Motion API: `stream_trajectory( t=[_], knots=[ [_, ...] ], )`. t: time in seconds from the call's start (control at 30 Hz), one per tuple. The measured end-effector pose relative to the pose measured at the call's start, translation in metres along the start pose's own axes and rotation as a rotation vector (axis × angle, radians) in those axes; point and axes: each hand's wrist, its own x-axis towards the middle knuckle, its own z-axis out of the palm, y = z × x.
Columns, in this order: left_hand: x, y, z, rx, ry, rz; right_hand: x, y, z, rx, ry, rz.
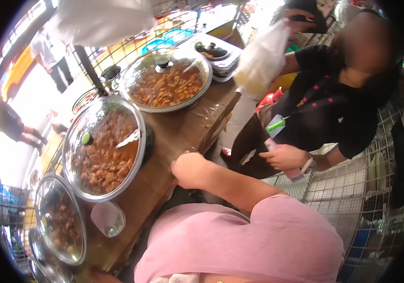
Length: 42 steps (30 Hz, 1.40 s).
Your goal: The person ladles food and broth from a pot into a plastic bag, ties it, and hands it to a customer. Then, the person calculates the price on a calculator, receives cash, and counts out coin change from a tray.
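Note:
My right hand [190, 170] is at the front edge of the brown-covered table [166, 136], its fingers curled; what lies within them is hidden. Only part of my left hand [104, 278] shows at the bottom left rim, by the table edge. A large pan of meat stew under a glass lid [108, 148] is left of my right hand. Behind it stands a pan of diced stew under a glass lid [166, 83]. Another lidded pan of stew [60, 221] is at the lower left. A clear plastic container [108, 218] sits beside these pans.
Across from me a person in black [323, 102] holds a white plastic bag [263, 58] and a pinkish flat thing [292, 173]. A covered square tray [217, 56] sits at the table's far end. A white plastic bag [104, 21] hangs overhead by the wire grille.

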Motion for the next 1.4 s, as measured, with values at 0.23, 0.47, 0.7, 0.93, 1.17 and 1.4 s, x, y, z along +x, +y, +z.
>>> stream_trajectory(
  t=[0.23, 0.47, 0.7, 0.93, 1.17, 1.4],
  knots=[
    [-0.002, 0.002, 0.005, 0.066, 0.027, -0.064, -0.003, 0.001, 0.02, -0.027, 0.017, 0.019],
    [-0.013, -0.012, 0.022, 0.085, 0.024, 0.043, -0.016, 0.007, 0.029, -0.001, 0.06, 0.02],
    [0.036, 0.021, -0.02, -0.145, 0.122, -0.006, -0.018, 0.008, 0.036, 0.084, 0.054, 0.054],
    [0.023, 0.021, -0.018, -0.001, 0.116, 0.136, -0.04, 0.042, 0.053, 1.229, 0.532, -0.098],
    [0.022, 0.015, -0.015, -0.041, 0.098, 0.102, -0.093, 0.068, 0.032, 2.332, 0.895, 0.093],
    [0.017, 0.019, -0.009, -0.098, 0.077, 0.062, -0.104, 0.076, 0.007, 2.412, 1.273, 0.018]
  ],
)
